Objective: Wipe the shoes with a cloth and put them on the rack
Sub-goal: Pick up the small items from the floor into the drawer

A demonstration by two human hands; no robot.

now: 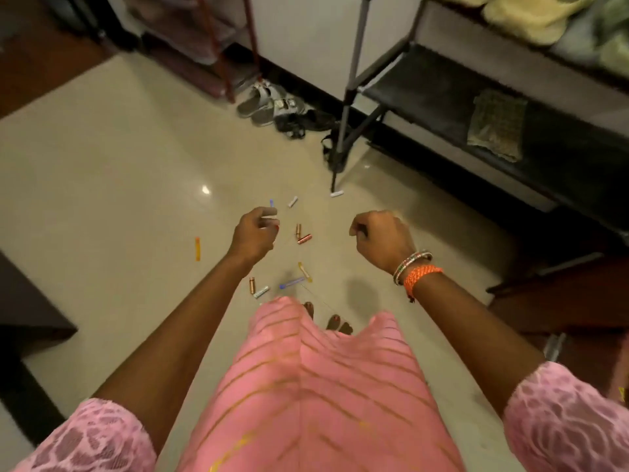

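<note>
Home room: tiled floor (pixel 102 165), sandals (pixel 272 103), rack (pixel 442 93).

Both hands, left hand (pixel 256 233) and right hand (pixel 381 238), hang curled and empty above the floor (pixel 112 172), shoes (pixel 272 105) by the wall, cloth (pixel 495 126) on the rack (pixel 425 86).
</note>
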